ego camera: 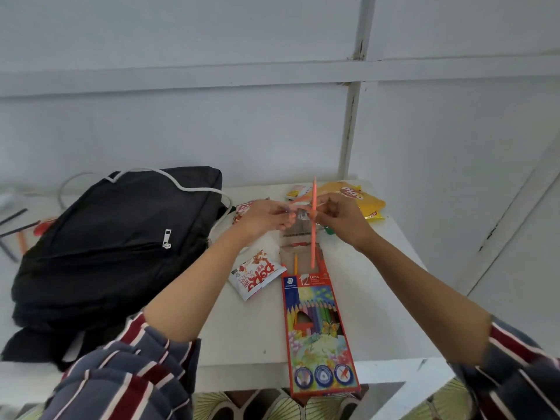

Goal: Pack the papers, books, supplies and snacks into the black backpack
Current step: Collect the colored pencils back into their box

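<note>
Holding a salmon-pink coloured pencil [313,225] upright above a white table [378,298], the right hand [339,221] pinches its shaft between fingertips, while the left hand [266,218], at nine o'clock from it, is closed on something small and silvery, possibly a sharpener, though blur makes this uncertain. Risk, as a judgement: the pencil is gripped near its middle with the lower end free, so it could slip or swing and miss the open mouth of the pencil box [318,334] lying flat below at six o'clock, its flap open and one orange pencil poking out; loose pencils could spill if the box is lifted by its closed end. The black backpack [115,247] lies flat at nine o'clock, front zip seemingly shut, so nothing can go in until it is opened. It looks soft, slumped and matte black, with a white cable draped across its top. A red-and-white snack packet [256,275] lies between bag and box; a yellow snack bag [360,200] sits at one o'clock
</note>
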`<state>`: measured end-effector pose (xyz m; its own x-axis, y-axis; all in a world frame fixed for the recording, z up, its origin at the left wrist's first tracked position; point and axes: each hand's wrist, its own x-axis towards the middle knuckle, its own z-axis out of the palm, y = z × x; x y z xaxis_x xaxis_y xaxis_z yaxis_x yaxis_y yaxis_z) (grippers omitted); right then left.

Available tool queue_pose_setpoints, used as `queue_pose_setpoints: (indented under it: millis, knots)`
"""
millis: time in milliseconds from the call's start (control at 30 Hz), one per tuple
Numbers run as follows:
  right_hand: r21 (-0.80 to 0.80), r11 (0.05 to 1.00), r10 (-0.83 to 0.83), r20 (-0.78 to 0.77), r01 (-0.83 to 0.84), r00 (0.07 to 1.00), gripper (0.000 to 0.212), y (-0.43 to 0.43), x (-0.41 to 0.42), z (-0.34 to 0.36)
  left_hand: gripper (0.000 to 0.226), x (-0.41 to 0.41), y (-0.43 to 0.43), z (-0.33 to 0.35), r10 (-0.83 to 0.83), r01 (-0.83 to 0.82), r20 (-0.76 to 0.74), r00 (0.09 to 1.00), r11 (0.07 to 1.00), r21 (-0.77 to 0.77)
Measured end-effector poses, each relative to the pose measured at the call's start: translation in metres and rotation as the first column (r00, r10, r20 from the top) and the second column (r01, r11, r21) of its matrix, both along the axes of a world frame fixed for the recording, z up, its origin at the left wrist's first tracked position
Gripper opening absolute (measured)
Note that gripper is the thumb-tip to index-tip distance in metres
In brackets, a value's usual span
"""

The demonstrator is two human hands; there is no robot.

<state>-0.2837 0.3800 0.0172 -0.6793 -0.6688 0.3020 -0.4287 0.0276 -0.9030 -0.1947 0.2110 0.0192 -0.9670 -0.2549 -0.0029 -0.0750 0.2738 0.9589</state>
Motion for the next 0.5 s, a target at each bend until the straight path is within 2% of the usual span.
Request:
queue_pose_setpoints:
  millis: [100,233,400,500]
  knots:
    - [-0.011,1.000,-0.026,-0.013,0.025,1.000,0.014,-0.006,0.002,-0.001,0.023,0.004,0.007,-0.003,0.171,-0.173,-0.123,0.978,0.985,-0.004]
    - [0.048,0.996,-0.077,-0.081,0.081,0.994,0.023,-0.014,0.004,-0.005,0.022,0.009,0.011,-0.003,0.299,-0.318,-0.192,0.935,0.945,-0.074]
    - [0.134,0.984,-0.095,-0.146,0.115,0.985,0.052,-0.024,0.004,-0.013,0.021,0.011,0.006,-0.009,0.363,-0.369,-0.131,0.922,0.929,-0.024]
    - [0.238,0.956,-0.124,-0.197,0.171,0.972,0.060,-0.029,0.002,-0.018,0.024,0.011,0.006,-0.010,0.307,-0.307,-0.015,0.952,0.952,0.007]
